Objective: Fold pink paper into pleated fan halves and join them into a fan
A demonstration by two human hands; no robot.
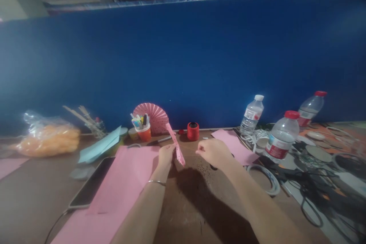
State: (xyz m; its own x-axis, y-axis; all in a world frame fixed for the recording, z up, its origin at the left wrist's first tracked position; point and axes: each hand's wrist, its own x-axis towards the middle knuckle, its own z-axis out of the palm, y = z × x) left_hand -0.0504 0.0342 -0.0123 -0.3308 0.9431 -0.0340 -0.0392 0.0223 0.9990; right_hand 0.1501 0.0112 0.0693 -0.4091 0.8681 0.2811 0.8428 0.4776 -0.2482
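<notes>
Bag (48, 139), clear, orange stuff inside. Cup (144, 133) full of pens. Left hand (166, 154), wrist low, pinches pink folded strip (176, 146) upright, slightly tilted. Right hand (213, 151) curled above table (188, 206); fingertips possibly empty, can't tell.

Craft wkstn w/ paper (128, 175), pens (139, 122)

Blue partition (183, 57) behind brown tbl (197, 217); dim bkgd above.
</notes>
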